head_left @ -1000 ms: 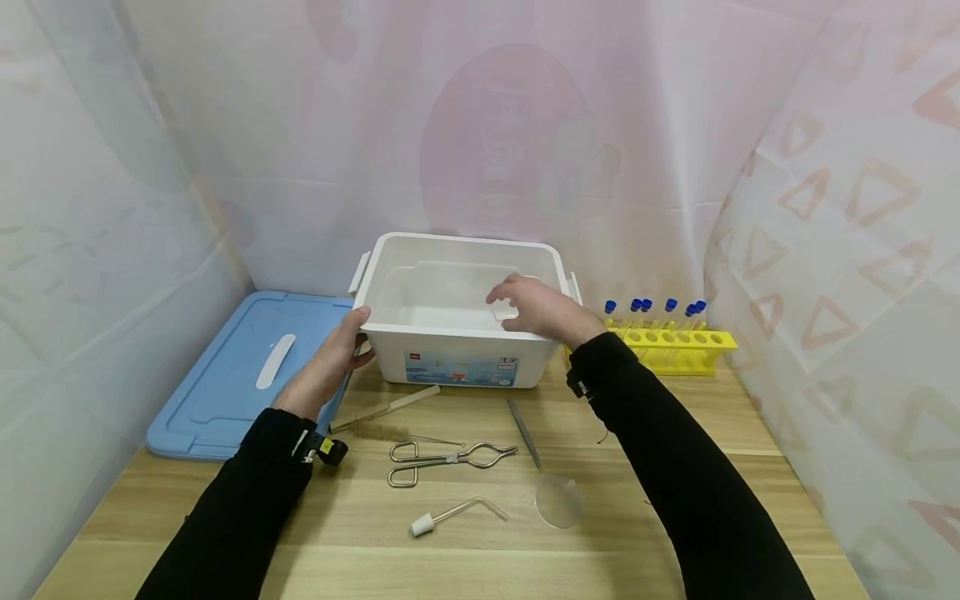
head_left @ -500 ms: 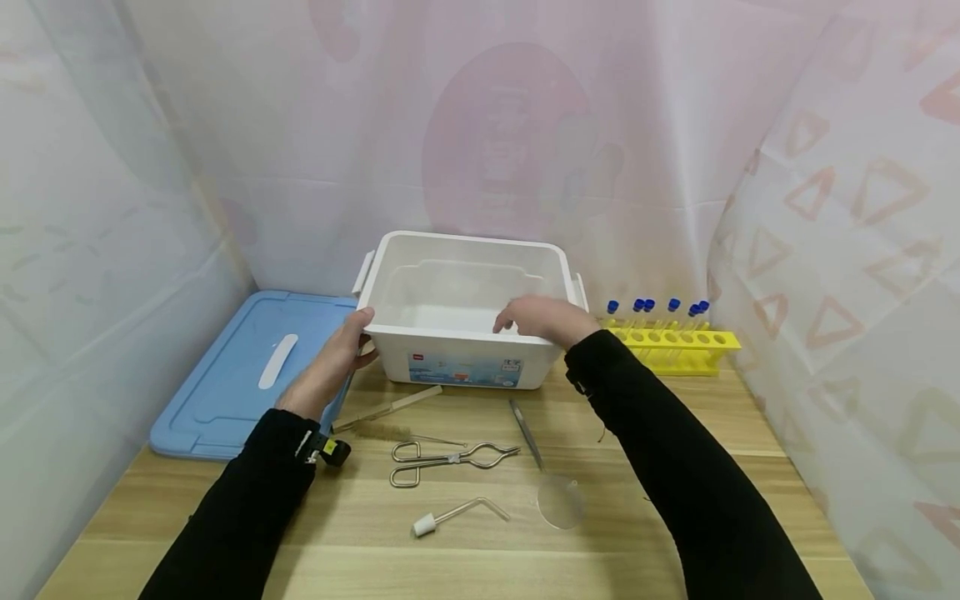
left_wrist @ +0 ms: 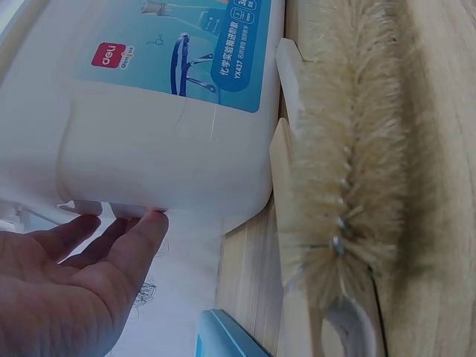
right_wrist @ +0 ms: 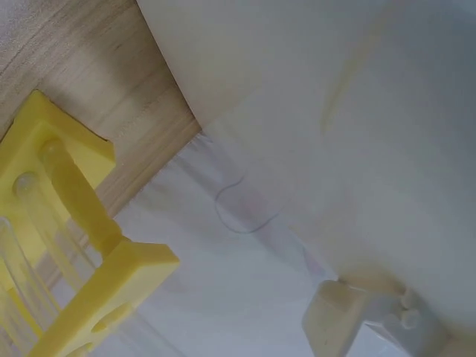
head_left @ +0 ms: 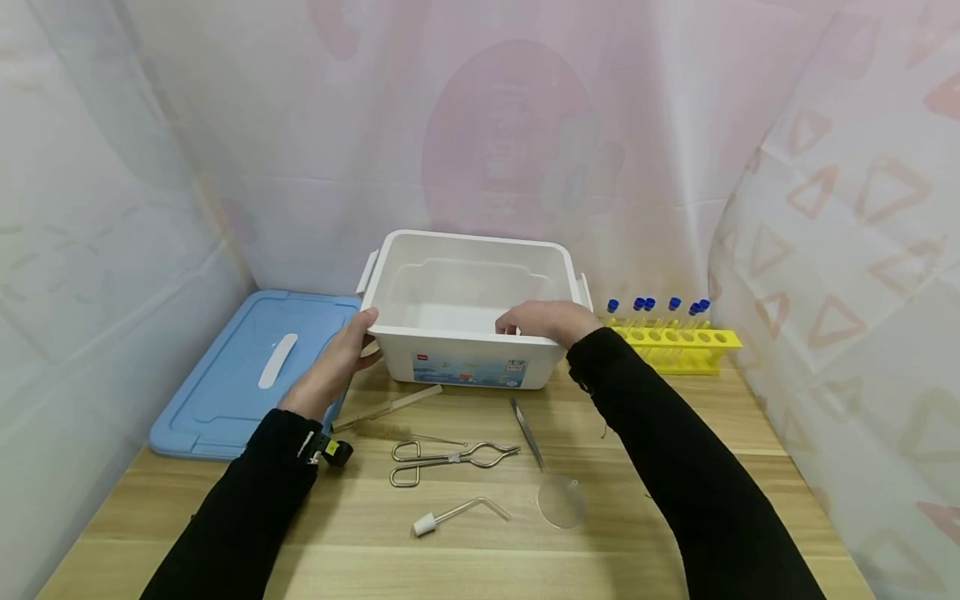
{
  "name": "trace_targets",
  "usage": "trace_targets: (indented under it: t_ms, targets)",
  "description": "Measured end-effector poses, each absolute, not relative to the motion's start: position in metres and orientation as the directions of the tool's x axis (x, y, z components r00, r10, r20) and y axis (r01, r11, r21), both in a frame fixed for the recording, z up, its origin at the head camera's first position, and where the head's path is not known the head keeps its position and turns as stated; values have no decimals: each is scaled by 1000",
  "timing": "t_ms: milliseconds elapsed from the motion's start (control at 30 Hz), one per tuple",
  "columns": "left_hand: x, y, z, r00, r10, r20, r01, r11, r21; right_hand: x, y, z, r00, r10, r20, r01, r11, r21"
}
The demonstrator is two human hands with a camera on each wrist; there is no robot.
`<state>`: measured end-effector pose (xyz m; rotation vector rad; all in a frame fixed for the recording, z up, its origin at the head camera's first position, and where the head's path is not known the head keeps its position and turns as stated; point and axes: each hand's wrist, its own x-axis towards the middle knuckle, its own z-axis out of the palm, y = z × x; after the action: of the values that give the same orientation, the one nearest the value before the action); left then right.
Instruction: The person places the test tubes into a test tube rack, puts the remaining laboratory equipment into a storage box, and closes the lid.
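Observation:
A white plastic storage box (head_left: 472,336) with a blue label stands at the middle back. My left hand (head_left: 330,367) holds its left front corner, thumb at the rim; in the left wrist view its fingertips (left_wrist: 152,223) touch the side wall. My right hand (head_left: 546,320) reaches over the front rim into the box. Its fingertips are hidden behind the front wall, so what they hold cannot be seen. The right wrist view shows the box's outer wall (right_wrist: 357,149) and a yellow test tube rack (right_wrist: 111,297), with no hand.
A blue lid (head_left: 225,417) lies left. Before the box lie a wooden clamp (head_left: 416,397), a bristle brush (left_wrist: 349,149), crucible tongs (head_left: 450,458), tweezers (head_left: 528,435), a clear round disc (head_left: 561,502) and a bent tube with a white stopper (head_left: 424,524). Several blue-capped tubes (head_left: 675,303) stand in the rack.
My right hand has lowered deeper into the box; a clear piece seen at its fingers a second ago is hidden now. The box has shifted slightly right in view. The left hand keeps its hold.

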<state>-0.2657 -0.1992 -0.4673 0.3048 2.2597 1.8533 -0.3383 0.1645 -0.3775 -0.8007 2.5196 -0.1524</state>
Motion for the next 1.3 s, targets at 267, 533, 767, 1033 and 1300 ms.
trace_targets:
  t_ms: [267, 533, 767, 1033, 1300]
  targets:
    - [-266, -198, -468, -959, 281, -27, 27, 189, 982, -338, 166, -376, -716, -540, -442, -441, 841, -312]
    - [-268, -198, -469, -960, 279, -29, 27, 195, 980, -344, 168, -379, -702, -595, -390, -522, 804, -285]
    - [-269, -195, -469, -963, 266, -30, 24, 197, 980, -352, 165, -382, -703, -661, -262, -605, 750, -270]
    - [-269, -194, -467, -965, 258, -33, 16, 186, 982, -346, 167, -379, -741, -670, -50, -632, 720, -286]
    - [-268, -194, -467, -965, 258, -40, 9, 188, 982, -334, 171, -368, -788, -615, 14, -584, 741, -331]
